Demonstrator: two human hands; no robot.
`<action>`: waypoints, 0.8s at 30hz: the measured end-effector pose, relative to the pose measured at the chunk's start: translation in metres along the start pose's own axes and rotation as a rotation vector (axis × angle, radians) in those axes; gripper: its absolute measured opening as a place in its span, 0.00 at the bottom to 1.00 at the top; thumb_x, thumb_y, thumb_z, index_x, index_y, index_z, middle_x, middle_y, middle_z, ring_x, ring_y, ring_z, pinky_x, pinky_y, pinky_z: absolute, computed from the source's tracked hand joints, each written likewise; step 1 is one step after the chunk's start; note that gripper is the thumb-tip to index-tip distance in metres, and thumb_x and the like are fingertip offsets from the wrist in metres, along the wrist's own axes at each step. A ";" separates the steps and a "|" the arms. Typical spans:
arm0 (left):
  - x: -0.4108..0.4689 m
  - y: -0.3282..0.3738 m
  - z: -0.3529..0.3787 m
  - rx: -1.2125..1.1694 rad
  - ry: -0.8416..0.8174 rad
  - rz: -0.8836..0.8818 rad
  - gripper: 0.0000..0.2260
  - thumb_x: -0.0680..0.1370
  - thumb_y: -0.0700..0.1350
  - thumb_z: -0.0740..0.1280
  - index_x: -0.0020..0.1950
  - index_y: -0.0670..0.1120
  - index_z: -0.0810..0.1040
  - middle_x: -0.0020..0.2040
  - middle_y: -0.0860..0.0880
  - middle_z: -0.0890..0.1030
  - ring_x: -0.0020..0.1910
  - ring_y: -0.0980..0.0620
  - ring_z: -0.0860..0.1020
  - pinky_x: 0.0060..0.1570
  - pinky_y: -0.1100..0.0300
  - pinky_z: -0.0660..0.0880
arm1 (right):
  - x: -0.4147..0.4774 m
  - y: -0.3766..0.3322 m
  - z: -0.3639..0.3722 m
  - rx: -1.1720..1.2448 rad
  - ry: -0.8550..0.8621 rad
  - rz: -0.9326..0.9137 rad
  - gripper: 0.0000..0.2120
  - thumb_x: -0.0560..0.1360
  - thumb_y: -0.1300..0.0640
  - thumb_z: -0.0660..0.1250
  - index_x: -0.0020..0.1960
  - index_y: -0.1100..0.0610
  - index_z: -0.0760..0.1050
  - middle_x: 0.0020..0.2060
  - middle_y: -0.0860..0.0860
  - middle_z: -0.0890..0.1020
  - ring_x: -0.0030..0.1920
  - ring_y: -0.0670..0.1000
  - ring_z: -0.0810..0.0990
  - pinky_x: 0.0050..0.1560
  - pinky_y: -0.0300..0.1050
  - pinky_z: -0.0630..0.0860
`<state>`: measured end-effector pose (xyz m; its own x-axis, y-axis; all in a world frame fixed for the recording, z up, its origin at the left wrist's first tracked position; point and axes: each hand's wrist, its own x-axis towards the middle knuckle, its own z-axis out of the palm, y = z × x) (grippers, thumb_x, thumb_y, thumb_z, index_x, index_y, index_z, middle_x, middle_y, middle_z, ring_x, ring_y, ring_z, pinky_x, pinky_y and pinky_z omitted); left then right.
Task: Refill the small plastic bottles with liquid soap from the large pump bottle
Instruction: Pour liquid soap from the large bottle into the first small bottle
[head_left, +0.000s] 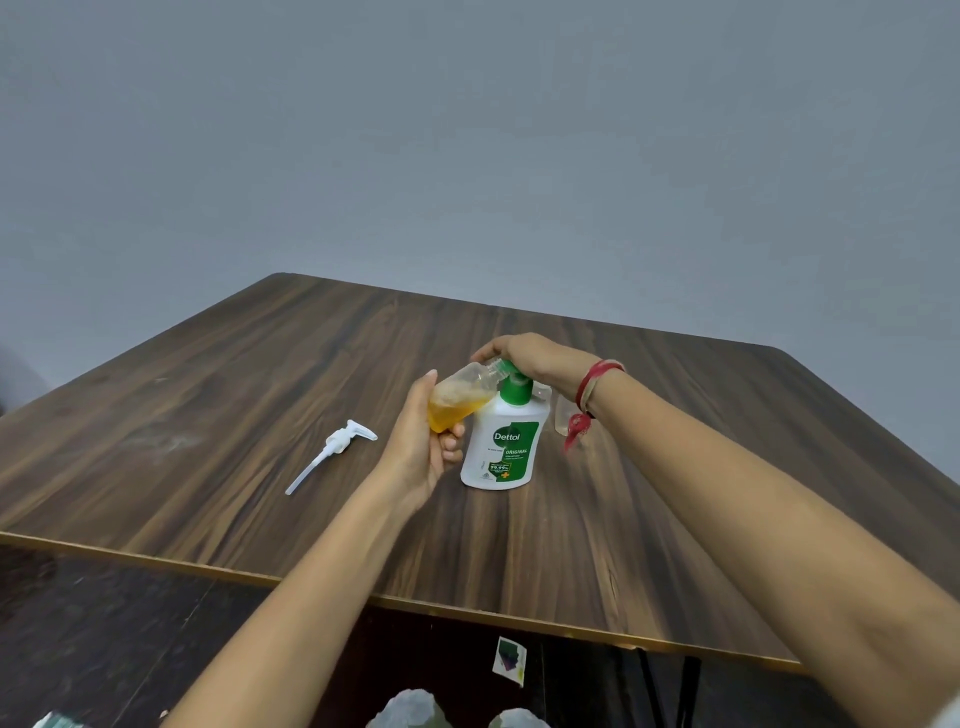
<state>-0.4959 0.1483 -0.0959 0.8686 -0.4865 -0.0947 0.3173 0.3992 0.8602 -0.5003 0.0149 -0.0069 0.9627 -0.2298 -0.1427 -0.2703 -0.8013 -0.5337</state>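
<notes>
Wooden table (234, 374) — bearing a pump bottle (501, 447), a loose pump (332, 452), a clear bottle (562, 415).

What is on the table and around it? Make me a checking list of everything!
Surface: dark wooden table.
Job's things: large pump bottle upright; small bottle tilted, part full of orange soap, mouth at the green spout; second small bottle behind the right wrist.
Clutter: loose white pump with tube, lying left of the bottles.
Grippers: left hand grips the tilted small bottle; right hand rests on the green pump top.
Cables: nothing seen.
Surroundings: grey wall; paper scrap below the table edge.
</notes>
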 end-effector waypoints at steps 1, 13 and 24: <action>-0.001 -0.001 -0.001 0.010 -0.006 -0.006 0.20 0.80 0.58 0.55 0.39 0.45 0.74 0.24 0.50 0.68 0.19 0.58 0.62 0.20 0.67 0.61 | -0.001 0.001 0.001 -0.002 -0.006 0.005 0.21 0.80 0.64 0.48 0.65 0.56 0.74 0.66 0.58 0.73 0.63 0.58 0.73 0.60 0.46 0.69; -0.001 0.003 -0.003 0.041 -0.007 -0.004 0.19 0.80 0.58 0.55 0.41 0.46 0.75 0.24 0.50 0.69 0.20 0.58 0.63 0.21 0.67 0.62 | 0.003 -0.003 -0.002 -0.014 -0.021 0.009 0.20 0.80 0.63 0.49 0.65 0.57 0.73 0.64 0.57 0.74 0.62 0.57 0.74 0.55 0.43 0.69; -0.002 0.002 -0.002 0.007 -0.017 0.005 0.19 0.81 0.56 0.54 0.40 0.45 0.74 0.24 0.50 0.69 0.19 0.58 0.63 0.21 0.67 0.61 | 0.003 0.000 0.000 -0.034 -0.017 0.008 0.20 0.80 0.64 0.49 0.65 0.58 0.74 0.64 0.58 0.74 0.62 0.58 0.74 0.58 0.45 0.70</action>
<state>-0.4959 0.1513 -0.0948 0.8633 -0.4980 -0.0818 0.3104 0.3963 0.8640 -0.4973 0.0145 -0.0073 0.9604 -0.2274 -0.1610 -0.2781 -0.8180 -0.5035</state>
